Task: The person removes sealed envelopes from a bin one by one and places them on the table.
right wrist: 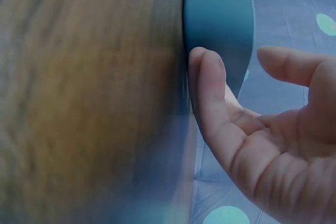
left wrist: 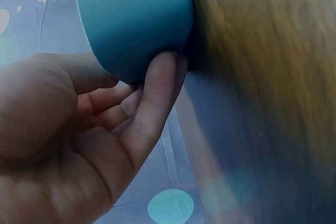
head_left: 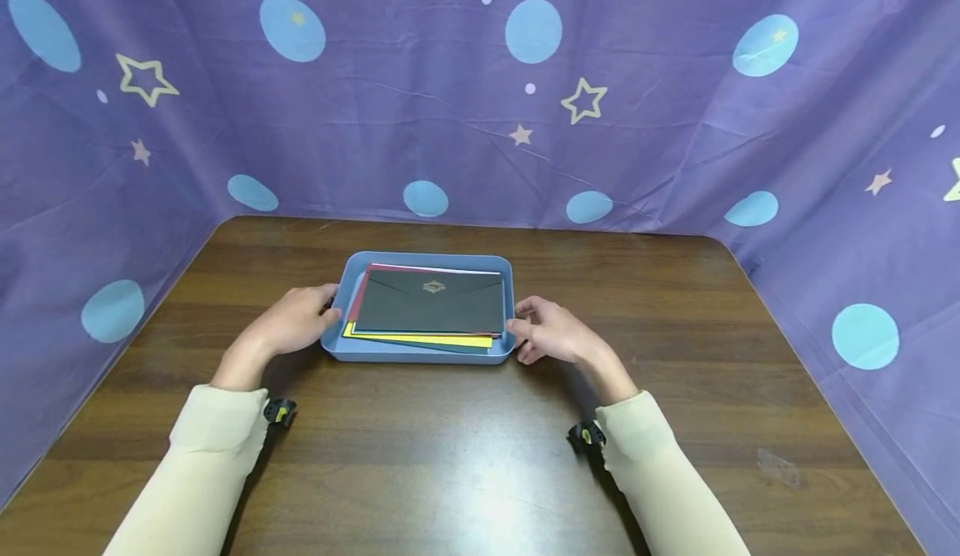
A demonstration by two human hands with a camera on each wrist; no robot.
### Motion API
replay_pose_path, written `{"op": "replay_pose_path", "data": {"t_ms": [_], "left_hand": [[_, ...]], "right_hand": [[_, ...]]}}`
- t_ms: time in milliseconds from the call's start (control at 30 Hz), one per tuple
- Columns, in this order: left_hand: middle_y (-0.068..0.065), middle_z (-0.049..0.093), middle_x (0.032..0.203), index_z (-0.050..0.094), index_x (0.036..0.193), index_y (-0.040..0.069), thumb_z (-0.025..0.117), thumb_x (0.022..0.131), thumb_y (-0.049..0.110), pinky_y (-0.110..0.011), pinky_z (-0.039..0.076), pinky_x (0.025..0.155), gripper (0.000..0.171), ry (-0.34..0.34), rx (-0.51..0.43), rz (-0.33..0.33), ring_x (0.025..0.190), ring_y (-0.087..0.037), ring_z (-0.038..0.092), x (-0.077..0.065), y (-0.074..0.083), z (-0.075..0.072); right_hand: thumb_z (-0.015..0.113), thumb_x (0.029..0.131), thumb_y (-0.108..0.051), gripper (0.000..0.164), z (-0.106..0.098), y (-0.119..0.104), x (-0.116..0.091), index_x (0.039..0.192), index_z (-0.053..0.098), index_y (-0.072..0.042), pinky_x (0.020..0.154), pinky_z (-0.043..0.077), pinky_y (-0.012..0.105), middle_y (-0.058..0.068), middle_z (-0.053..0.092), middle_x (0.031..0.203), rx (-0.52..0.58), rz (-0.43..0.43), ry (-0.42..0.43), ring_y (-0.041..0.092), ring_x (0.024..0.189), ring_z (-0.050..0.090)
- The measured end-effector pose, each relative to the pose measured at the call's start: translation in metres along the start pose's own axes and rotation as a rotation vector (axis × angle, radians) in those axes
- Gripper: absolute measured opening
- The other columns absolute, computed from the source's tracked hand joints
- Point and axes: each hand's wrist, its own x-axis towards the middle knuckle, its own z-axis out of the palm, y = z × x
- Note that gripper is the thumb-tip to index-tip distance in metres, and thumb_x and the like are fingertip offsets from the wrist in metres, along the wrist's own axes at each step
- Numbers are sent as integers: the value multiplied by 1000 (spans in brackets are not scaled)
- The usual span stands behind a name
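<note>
One blue rectangular tray [head_left: 420, 357] at centre, one dark-green envelope [head_left: 431, 309] atop several coloured papers [head_left: 457, 341], left hand [head_left: 288, 320] gripping tray, right hand [head_left: 557, 333] loosely curved, fingers touching it.

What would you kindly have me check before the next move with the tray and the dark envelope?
1. Tray flat on the table: ok, it looks level.
2. Dark envelope inside the tray's rim: ok.
3. Yellow piece and red piece squared under the envelope: not ok, both stick out.
4. Left hand on the tray: ok, it holds the left end.
5. Right hand gripping the tray: not ok, a finger touches the outer wall, but the thumb looks clear of it.
6. Fingers hooked beneath the tray's base: cannot tell.
</note>
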Motion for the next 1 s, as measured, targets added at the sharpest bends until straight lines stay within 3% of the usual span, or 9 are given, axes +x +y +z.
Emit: {"op": "replay_pose_path", "data": {"t_ms": [200,567,833,1000], "left_hand": [[-35,63,137,50,145,-17,56,106,9,-66,43,110,47,3,4,10,131,-52,57,1,3,2],[-31,65,134,51,146,-14,56,106,11,-64,46,106,47,-5,-13,-4,126,-46,61,2,4,2],[-33,63,136,49,147,-15,56,107,11,-65,45,107,49,-27,-15,-14,128,-48,59,2,3,0],[-33,62,137,49,147,-15,57,107,12,-66,45,107,49,-30,-16,-20,128,-47,59,3,1,1]], "right_hand": [[58,102,-12,43,4,0,1,137,48,10,67,64,37,20,70,88,-91,18,-16,22,66,71],[51,97,-7,40,6,-2,5,132,42,9,63,63,38,21,70,79,-70,74,-69,22,61,68],[52,99,-3,23,4,-15,14,119,46,6,59,62,38,21,69,73,-108,114,-176,22,56,67],[52,99,0,22,4,-16,21,118,43,3,57,61,34,18,67,68,-102,175,-210,20,53,65]]}}
